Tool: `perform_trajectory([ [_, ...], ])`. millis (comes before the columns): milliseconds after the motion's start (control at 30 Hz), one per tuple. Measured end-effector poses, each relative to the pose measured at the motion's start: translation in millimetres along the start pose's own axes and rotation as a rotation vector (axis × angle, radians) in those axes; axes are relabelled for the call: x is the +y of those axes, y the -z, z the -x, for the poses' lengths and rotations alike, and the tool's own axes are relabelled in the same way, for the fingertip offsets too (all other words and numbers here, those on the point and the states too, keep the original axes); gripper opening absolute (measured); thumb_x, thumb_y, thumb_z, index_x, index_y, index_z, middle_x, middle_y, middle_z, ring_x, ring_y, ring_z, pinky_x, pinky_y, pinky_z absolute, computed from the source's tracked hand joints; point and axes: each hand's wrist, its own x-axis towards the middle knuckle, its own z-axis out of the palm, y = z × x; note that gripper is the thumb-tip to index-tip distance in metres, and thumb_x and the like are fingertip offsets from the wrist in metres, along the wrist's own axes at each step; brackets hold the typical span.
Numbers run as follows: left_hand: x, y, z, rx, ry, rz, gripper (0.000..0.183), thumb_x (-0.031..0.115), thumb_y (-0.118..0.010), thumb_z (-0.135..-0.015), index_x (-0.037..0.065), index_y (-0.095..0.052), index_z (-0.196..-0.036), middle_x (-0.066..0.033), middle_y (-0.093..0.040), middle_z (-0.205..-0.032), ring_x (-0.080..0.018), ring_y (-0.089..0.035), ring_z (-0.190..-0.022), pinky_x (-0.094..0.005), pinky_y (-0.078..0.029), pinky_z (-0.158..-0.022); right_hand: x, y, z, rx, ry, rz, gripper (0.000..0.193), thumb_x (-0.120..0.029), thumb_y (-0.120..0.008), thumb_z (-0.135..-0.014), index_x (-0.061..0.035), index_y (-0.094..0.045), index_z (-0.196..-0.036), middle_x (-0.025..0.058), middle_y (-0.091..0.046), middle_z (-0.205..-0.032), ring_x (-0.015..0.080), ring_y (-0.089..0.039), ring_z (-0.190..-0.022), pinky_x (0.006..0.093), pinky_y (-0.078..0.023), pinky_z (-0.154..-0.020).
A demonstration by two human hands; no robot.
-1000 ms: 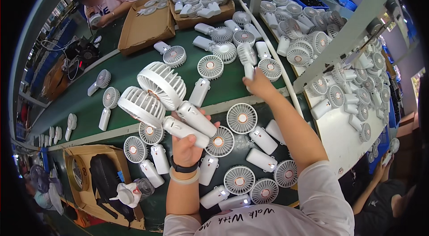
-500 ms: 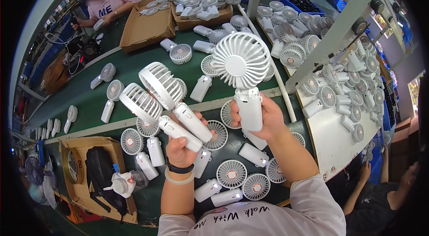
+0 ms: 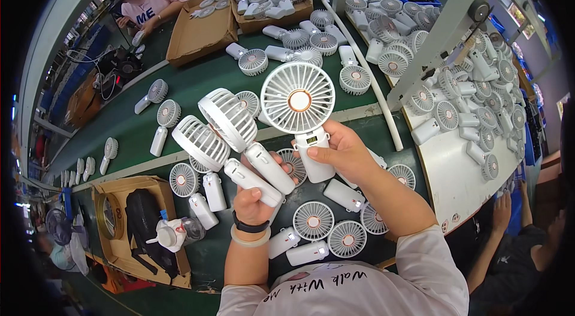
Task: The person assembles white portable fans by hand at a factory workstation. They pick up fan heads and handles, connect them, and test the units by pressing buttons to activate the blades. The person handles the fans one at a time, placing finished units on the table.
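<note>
My left hand is closed around the handles of two white handheld fans, one fan above the other fan; their round heads tilt up and to the left. In my right hand is a third handheld fan, upright, its round grille and orange-ringed hub facing me. My right thumb lies across the front of its handle, just below a small lit display. Beneath my hands, several more fans lie on the green table, among them one fan near my body.
Several fans fill a cardboard box at the back and a white board at the right. A white pipe and a metal post stand beside them. At left is a carton with a black bag. Other people sit nearby.
The fan in my right hand has turned from its back to its front and come lower and to the left. My left hand still holds its two fans, shifted slightly right.
</note>
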Motion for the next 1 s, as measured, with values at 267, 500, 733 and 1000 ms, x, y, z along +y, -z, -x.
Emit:
perform_trajectory([
  [267, -9.3, -0.8, 5.6, -0.029, 0.045, -0.026, 0.09, 0.014, -0.071, -0.062, 0.008, -0.023, -0.138, -0.0145, -0.046, -0.113, -0.0293, -0.05, -0.106, -0.0493, -0.047, -0.085, 2.5, -2.3, 5.9, 0.027, 0.058, 0.067, 0.046, 0.0, -0.06, -0.079, 0.0013, -0.043, -0.122, 0.0098, -0.057, -0.11, 0.0146, -0.055, -0.1, 0.0301, -0.045, -0.088],
  [500, -12.3, -0.4, 8.8, -0.015, 0.049, -0.119, 0.085, 0.013, -0.072, -0.063, 0.01, -0.027, -0.135, -0.0141, -0.043, -0.118, -0.0289, -0.047, -0.11, -0.0498, -0.044, -0.091, 9.2, 0.5, 6.5, 0.045, 0.061, 0.04, 0.047, 0.001, -0.061, -0.079, 0.0013, -0.043, -0.122, 0.0099, -0.057, -0.111, 0.015, -0.055, -0.103, 0.0308, -0.044, -0.089],
  [733, -19.0, 5.8, 8.9, 0.0, 0.007, -0.13, 0.087, 0.013, -0.073, -0.063, 0.012, -0.026, -0.135, -0.0144, -0.043, -0.117, -0.0279, -0.046, -0.111, -0.0504, -0.044, -0.092, 16.4, 10.2, 4.8, 0.059, 0.011, 0.057, 0.048, 0.003, -0.059, -0.079, 0.0011, -0.042, -0.124, 0.0113, -0.057, -0.113, 0.0169, -0.056, -0.104, 0.0316, -0.044, -0.091],
  [1000, -21.0, 7.6, 7.3, 0.022, 0.034, -0.08, 0.084, 0.011, -0.071, -0.062, 0.011, -0.027, -0.134, -0.0139, -0.043, -0.119, -0.0282, -0.045, -0.113, -0.0504, -0.043, -0.092, 18.7, 9.2, 5.6, 0.081, 0.041, 0.094, 0.04, 0.0, -0.06, -0.08, 0.0012, -0.046, -0.117, 0.0058, -0.056, -0.104, 0.0096, -0.054, -0.095, 0.0254, -0.046, -0.081],
])
